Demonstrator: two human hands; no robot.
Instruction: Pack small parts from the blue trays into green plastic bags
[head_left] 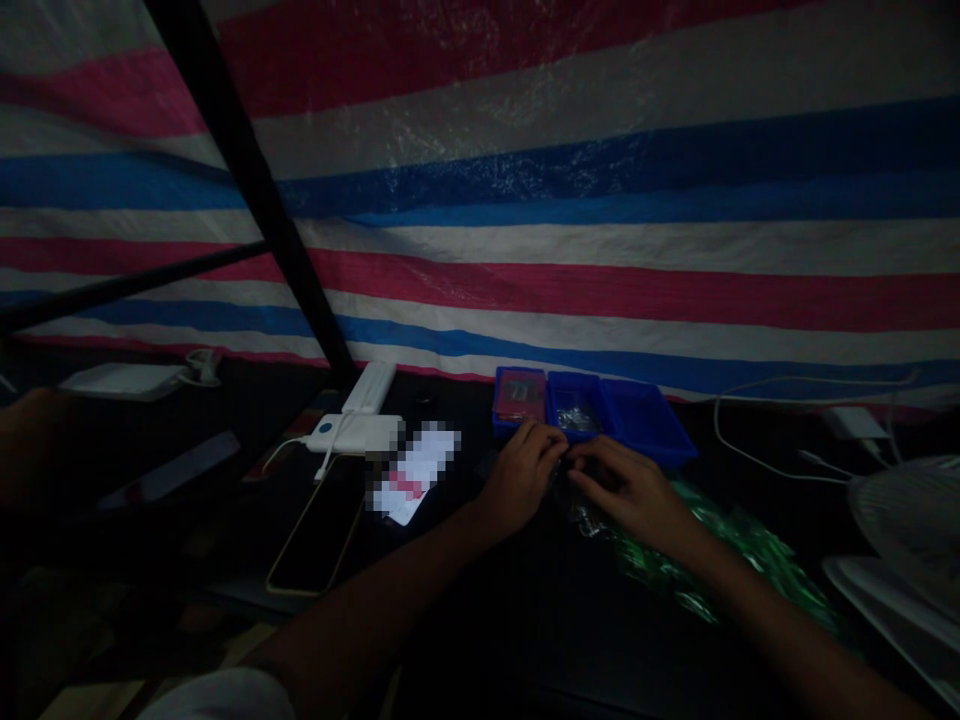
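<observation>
— Looking along the counter's far edge, where are the hands?
— The left hand (521,475) and right hand (626,490) meet fingertip to fingertip just before the blue trays (645,420). Each grip is curled; it's too dark to tell if either pinches anything.
— And the green bag (750,560)?
— Under the right forearm, long axis running from the trays toward the near right corner.
— Room?
— Bare counter toward the near edge; a phone (319,540) lies left.

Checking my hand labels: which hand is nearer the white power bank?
Left. The left hand lies to the right of the white power bank; the right hand is farther right, by the green bag.
</observation>
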